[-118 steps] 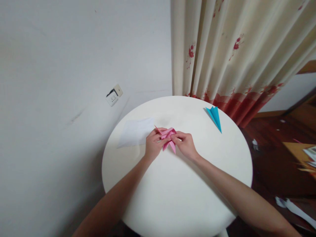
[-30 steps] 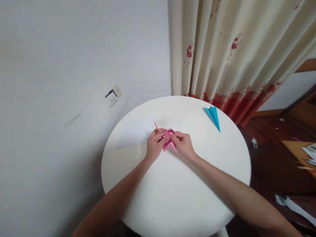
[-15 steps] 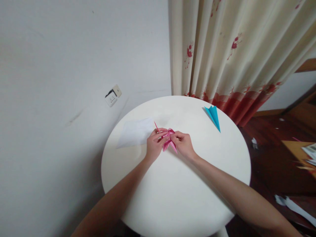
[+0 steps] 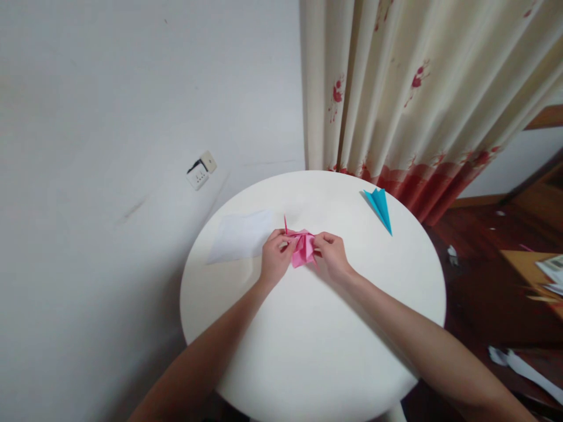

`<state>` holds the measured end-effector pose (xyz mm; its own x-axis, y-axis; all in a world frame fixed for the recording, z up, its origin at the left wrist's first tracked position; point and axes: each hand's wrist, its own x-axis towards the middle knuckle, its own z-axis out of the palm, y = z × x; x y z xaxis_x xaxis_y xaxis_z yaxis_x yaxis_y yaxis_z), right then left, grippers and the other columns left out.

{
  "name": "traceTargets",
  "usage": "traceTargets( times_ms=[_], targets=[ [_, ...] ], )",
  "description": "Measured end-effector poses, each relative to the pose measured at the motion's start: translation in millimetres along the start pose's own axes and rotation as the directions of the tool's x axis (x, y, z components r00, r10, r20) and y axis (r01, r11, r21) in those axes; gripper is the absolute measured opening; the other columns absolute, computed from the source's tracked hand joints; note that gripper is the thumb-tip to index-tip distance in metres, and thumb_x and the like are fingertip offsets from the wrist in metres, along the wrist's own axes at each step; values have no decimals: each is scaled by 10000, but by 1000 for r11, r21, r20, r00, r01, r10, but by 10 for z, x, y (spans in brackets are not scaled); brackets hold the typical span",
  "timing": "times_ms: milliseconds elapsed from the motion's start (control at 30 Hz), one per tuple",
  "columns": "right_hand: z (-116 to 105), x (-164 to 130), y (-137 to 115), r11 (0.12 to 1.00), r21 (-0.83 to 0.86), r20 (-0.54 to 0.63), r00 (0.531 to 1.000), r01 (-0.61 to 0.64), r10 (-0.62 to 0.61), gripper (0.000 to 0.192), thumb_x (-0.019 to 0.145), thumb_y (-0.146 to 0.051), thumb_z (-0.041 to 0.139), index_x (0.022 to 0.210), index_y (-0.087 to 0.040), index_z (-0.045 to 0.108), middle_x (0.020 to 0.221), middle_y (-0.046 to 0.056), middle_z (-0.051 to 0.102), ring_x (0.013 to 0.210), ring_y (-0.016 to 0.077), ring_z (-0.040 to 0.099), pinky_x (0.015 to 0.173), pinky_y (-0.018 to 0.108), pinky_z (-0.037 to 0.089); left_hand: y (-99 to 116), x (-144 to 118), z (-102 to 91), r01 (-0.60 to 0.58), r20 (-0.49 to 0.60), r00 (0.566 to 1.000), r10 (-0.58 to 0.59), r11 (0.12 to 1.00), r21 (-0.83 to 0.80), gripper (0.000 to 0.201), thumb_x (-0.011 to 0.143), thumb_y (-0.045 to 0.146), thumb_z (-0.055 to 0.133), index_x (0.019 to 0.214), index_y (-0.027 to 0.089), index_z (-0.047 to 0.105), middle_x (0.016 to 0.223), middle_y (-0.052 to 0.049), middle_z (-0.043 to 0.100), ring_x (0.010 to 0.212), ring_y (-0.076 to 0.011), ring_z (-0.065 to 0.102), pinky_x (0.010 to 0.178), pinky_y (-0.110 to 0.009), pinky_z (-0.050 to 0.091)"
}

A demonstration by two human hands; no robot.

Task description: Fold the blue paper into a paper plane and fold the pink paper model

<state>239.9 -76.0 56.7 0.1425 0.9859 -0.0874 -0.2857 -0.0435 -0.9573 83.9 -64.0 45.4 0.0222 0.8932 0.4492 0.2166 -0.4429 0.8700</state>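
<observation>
A piece of folded pink paper [image 4: 303,251] is held between my two hands above the middle of the round white table [image 4: 303,346]. My left hand [image 4: 277,252] pinches its left side, and a thin pink point sticks up beyond those fingers. On the opposite side, my right hand [image 4: 331,251] grips the right edge between thumb and fingers. Some of the folds are hidden behind the fingertips. Just left of my left hand lies a flat white sheet of paper [image 4: 237,234].
A blue paper plane [image 4: 380,210] rests near the table's far right edge. The wall with a socket [image 4: 197,176] stands at the left, and a patterned curtain [image 4: 396,105] hangs behind. A wooden surface with papers [image 4: 552,272] is at the far right.
The pink paper has been spread wider, showing a broader face where two separate points hung down before. My right hand has shifted slightly to the right.
</observation>
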Motion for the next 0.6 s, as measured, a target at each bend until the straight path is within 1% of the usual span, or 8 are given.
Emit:
traceTargets(
  times_ms=[67, 133, 233, 300, 367, 433, 500, 600],
  targets=[
    [-28, 26, -6, 995, 89, -20, 998, -52, 54, 142, 614, -295, 623, 555, -199, 537, 573, -27, 544, 590, 136, 511, 572, 260, 449, -59, 27, -26, 25, -13, 1000, -25, 999, -40, 145, 862, 327, 683, 832, 192, 730, 1040, -74, 642, 1011, -206, 627, 804, -288, 544],
    [-61, 67, 5, 992, 103, -62, 995, -75, 82, 138, 609, -295, 619, 567, -205, 523, 582, -28, 526, 604, 143, 511, 577, 267, 460, -116, 52, -46, 45, -35, 998, -48, 994, -100, 173, 858, 352, 681, 807, 188, 699, 1045, -65, 641, 1020, -205, 617, 852, -303, 521],
    [-109, 133, 29, 993, 115, -128, 990, -36, 51, 133, 605, -273, 592, 549, -215, 486, 573, -40, 483, 585, 133, 470, 564, 266, 450, -153, 84, -50, 61, -64, 995, -75, 979, -192, 263, 844, 415, 692, 733, 190, 618, 1082, -64, 636, 1021, -204, 615, 854, -313, 509],
    [-136, 167, 26, 989, 147, -173, 985, 6, 19, 125, 608, -265, 573, 547, -219, 474, 579, -42, 477, 586, 132, 459, 574, 270, 459, -138, 101, -43, 79, -78, 991, -105, 955, -286, 307, 843, 449, 690, 729, 192, 568, 1092, -60, 628, 987, -187, 618, 837, -310, 509],
    [-163, 197, 4, 984, 169, -216, 976, 49, -11, 104, 622, -269, 560, 564, -221, 487, 599, -36, 495, 605, 137, 475, 594, 280, 479, -111, 118, -41, 108, -89, 984, -156, 909, -402, 313, 850, 457, 681, 757, 194, 540, 1033, -46, 623, 920, -158, 614, 812, -293, 507],
    [-195, 236, -20, 982, 166, -263, 964, 90, -44, 97, 631, -274, 546, 575, -223, 486, 605, -35, 497, 609, 137, 478, 591, 280, 480, -97, 136, -50, 133, -113, 970, -215, 859, -495, 310, 839, 442, 694, 768, 194, 522, 915, -21, 609, 849, -134, 600, 785, -268, 499],
    [-237, 290, -31, 982, 148, -300, 952, 118, -69, 100, 630, -272, 532, 572, -225, 465, 597, -40, 474, 593, 131, 466, 563, 270, 459, -112, 154, -72, 150, -150, 951, -269, 831, -536, 330, 815, 428, 715, 748, 194, 493, 799, 8, 572, 787, -120, 586, 764, -256, 495],
    [-334, 396, -15, 983, 97, -339, 934, 155, -114, 123, 641, -278, 531, 582, -231, 434, 585, -50, 436, 575, 125, 438, 525, 252, 411, -193, 182, -121, 171, -212, 921, -327, 828, -534, 345, 808, 434, 708, 748, 198, 464, 741, 28, 552, 730, -112, 582, 745, -265, 503]
  ],
)
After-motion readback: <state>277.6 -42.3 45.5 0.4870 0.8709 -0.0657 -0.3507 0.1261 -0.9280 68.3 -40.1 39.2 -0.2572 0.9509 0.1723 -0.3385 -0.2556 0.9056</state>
